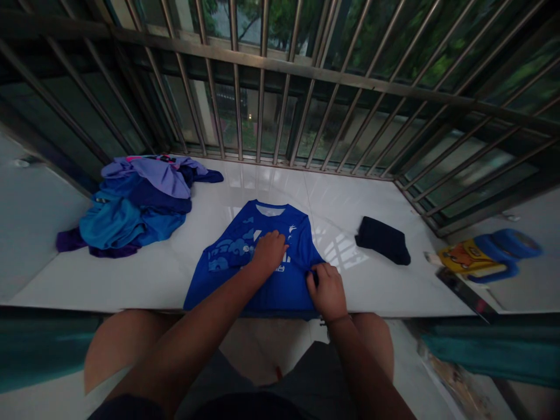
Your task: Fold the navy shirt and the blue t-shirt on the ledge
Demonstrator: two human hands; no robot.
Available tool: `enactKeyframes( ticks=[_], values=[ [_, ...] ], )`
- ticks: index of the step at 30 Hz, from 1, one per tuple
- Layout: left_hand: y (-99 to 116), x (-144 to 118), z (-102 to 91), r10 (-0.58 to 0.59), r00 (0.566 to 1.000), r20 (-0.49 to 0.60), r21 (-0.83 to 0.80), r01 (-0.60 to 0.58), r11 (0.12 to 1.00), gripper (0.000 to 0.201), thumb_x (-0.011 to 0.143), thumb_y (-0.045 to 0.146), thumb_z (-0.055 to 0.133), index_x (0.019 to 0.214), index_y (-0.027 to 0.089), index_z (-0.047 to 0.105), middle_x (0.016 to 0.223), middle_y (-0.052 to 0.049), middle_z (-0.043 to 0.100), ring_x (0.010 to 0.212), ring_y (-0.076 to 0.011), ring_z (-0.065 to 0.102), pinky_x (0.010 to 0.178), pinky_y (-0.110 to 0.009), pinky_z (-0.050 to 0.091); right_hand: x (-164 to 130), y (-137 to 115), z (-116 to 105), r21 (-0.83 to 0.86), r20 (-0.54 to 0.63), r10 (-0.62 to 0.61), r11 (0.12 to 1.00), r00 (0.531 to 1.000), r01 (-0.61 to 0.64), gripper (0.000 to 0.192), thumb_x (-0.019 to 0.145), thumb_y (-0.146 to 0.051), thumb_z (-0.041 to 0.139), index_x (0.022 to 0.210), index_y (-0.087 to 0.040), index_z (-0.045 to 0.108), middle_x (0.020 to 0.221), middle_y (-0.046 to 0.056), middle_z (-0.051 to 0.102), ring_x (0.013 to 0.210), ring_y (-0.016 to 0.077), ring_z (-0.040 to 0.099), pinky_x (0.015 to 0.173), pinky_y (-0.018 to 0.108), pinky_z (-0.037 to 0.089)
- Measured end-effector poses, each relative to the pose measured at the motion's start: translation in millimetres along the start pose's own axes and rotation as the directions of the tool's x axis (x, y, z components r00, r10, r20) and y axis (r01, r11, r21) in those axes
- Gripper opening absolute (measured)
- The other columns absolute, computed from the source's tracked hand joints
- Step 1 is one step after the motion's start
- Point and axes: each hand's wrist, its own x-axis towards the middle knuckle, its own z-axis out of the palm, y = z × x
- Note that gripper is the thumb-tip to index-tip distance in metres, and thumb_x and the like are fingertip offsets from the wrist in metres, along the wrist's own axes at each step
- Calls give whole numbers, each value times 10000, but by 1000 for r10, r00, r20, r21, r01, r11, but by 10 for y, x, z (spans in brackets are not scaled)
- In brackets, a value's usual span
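While your left hand (270, 249) presses flat on the blue jersey (245, 256) at the desk's (385, 280) near edge and your right hand (327, 290) pinches its side, a hard tug could bunch it or slide it off.

Looks like a home balcony – metal window bars (280, 105) at 12 o'clock, tiled ledge (131, 274), laundry pile (140, 198) at 10 o'clock.

A heap of blue and purple clothes (135, 201) lies left, a folded dark garment (383, 239) right.
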Motion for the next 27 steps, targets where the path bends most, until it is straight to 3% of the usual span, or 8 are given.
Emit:
enactKeyframes(
  ticks=[5, 11, 18, 22, 27],
  values=[
    [-9, -34, -71, 62, 996, -66, -52, -65, 997, 179, 1125, 323, 633, 1083, 194, 750, 1179, -161, 745, 1163, -323, 711, 952, -441, 520, 5, -2, -6, 2, 7, 6, 1000, 1000, -6, 132, 1082, -263, 590, 1069, -209, 710, 1039, 113, 718, 1020, 303, 642, 940, 423, 482],
    [-184, -339, -184, 83, 974, -212, -240, -134, 962, 205, 1079, 294, 654, 886, 229, 641, 951, -81, 720, 912, -241, 694, 837, -378, 482, 21, -22, -35, 32, 39, -11, 999, 999, 10, 179, 1118, -346, 613, 1031, -219, 705, 1030, 94, 720, 1003, 288, 649, 936, 406, 465],
    [-391, -584, 44, 96, 985, -142, -235, -128, 964, 205, 1025, 234, 664, 831, 237, 596, 889, -48, 715, 858, -243, 687, 795, -372, 448, 11, 5, -10, 18, -16, -59, 998, 998, 60, 249, 1154, -347, 562, 986, -226, 701, 987, 87, 715, 960, 280, 644, 888, 403, 458],
    [-457, -596, 149, 66, 991, -117, -213, -90, 973, 190, 1051, 285, 685, 875, 232, 641, 924, -57, 743, 913, -267, 718, 841, -394, 480, -2, 32, 17, -4, -53, -50, 999, 997, 50, 250, 1152, -301, 527, 987, -227, 700, 978, 94, 719, 950, 288, 637, 889, 420, 470],
    [-446, -673, 207, 115, 971, -211, -167, -152, 974, 127, 1054, 305, 711, 1152, 230, 737, 1152, -105, 787, 1087, -309, 740, 962, -451, 543, -8, 36, 28, -2, -113, -2, 1000, 994, 2, 187, 1119, -265, 543, 1048, -218, 709, 1030, 111, 732, 990, 309, 643, 938, 455, 506]
  ],
)
